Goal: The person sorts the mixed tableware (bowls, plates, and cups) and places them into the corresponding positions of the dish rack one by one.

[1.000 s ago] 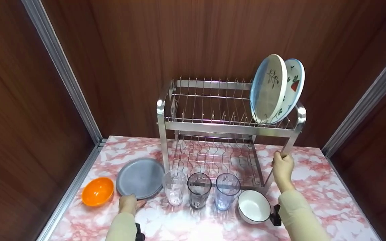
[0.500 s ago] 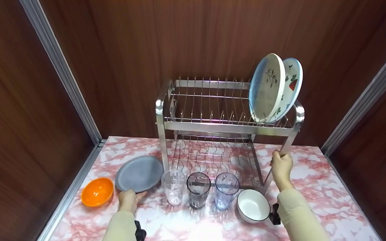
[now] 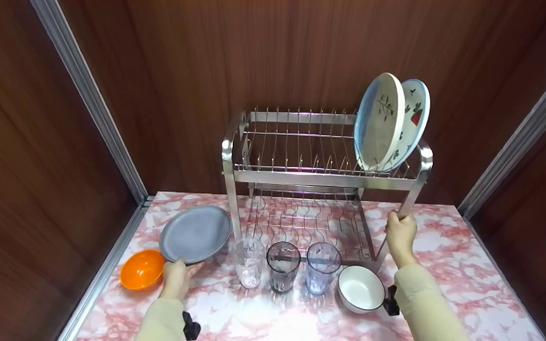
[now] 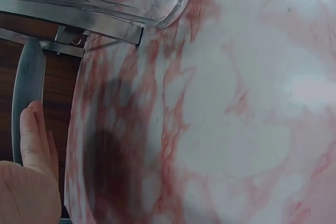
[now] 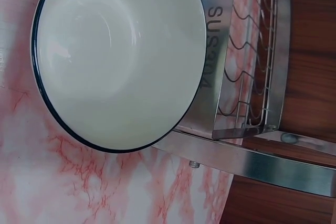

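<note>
At the left of the red-and-white marbled tabletop [image 3: 235,319], a round grey plate [image 3: 196,232] is held off the surface, its shadow seen on the marble in the left wrist view. Its near rim is pinched by the left hand [image 3: 175,280], fingers laid out close together against the plate. Just beside that hand, an orange bowl [image 3: 142,270] is seen. By the right hand [image 3: 401,237], the right front upright of the steel dish rack [image 3: 320,180] is gripped, fingers curled around it. Along the rack's front are lined up a clear tumbler [image 3: 249,265], a smoky tumbler [image 3: 282,274], a bluish-violet tumbler [image 3: 321,274] and a dark-rimmed white bowl [image 3: 360,288]. On the upper tier, a sprig-patterned plate [image 3: 381,123] and a strawberry-patterned plate [image 3: 415,106] are stood on edge.
</note>
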Motion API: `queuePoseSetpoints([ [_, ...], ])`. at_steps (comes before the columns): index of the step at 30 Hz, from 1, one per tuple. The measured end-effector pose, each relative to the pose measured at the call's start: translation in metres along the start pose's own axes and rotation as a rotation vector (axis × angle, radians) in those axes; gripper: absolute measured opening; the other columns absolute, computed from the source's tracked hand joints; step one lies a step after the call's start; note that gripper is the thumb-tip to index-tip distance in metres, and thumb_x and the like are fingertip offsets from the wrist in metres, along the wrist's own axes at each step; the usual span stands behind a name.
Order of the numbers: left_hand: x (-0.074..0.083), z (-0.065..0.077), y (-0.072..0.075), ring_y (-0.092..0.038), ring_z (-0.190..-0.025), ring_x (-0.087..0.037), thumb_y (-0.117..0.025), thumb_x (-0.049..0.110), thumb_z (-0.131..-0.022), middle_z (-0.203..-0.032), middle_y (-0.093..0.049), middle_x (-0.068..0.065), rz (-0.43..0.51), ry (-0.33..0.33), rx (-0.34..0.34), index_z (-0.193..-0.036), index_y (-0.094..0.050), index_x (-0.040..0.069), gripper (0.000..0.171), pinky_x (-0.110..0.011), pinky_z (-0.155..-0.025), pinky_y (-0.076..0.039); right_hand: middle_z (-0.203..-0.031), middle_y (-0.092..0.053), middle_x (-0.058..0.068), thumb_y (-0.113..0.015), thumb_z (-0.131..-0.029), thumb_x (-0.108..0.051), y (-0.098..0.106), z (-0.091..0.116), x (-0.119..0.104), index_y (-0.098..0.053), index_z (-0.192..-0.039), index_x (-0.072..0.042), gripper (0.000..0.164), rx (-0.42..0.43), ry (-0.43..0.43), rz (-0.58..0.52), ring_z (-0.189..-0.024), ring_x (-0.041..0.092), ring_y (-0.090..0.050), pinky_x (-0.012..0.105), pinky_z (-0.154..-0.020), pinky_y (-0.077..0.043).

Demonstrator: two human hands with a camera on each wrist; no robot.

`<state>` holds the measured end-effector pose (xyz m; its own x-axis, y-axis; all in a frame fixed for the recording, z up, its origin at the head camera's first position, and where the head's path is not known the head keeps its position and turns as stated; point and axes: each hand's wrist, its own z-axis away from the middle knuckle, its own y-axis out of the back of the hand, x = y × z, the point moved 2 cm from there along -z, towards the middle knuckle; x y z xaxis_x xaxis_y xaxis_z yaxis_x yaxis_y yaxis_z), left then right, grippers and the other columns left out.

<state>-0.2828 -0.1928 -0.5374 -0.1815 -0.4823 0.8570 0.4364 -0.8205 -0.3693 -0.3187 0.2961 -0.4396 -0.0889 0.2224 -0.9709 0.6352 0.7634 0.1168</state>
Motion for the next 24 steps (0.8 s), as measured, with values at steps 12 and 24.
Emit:
queuePoseSetpoints([
  [12,0.007,0.019,0.019,-0.064,-0.065,-0.013,-0.020,0.010,-0.093,-0.130,-0.029,-0.027,-0.140,0.031,-0.015,-0.137,0.002,-0.004,0.051,-0.021,-0.062,-0.051,-0.040,-0.038,-0.008,-0.044,-0.078,-0.002,-0.002,-0.001,0.000,-0.040,-0.054,-0.009,0.025,0.001,-0.002,-0.033,-0.032,-0.001,-0.037,0.017,-0.036,-0.037],
  [24,0.016,0.051,0.029,-0.062,-0.066,-0.015,-0.027,0.000,-0.088,-0.098,-0.048,-0.017,-0.143,-0.044,-0.049,-0.129,-0.013,-0.014,0.046,-0.028,-0.067,-0.055,-0.035,-0.037,-0.011,-0.045,-0.079,-0.006,-0.003,-0.015,0.023,-0.037,-0.043,-0.016,0.038,0.011,-0.010,0.022,-0.035,0.004,-0.039,0.018,-0.036,-0.035],
])
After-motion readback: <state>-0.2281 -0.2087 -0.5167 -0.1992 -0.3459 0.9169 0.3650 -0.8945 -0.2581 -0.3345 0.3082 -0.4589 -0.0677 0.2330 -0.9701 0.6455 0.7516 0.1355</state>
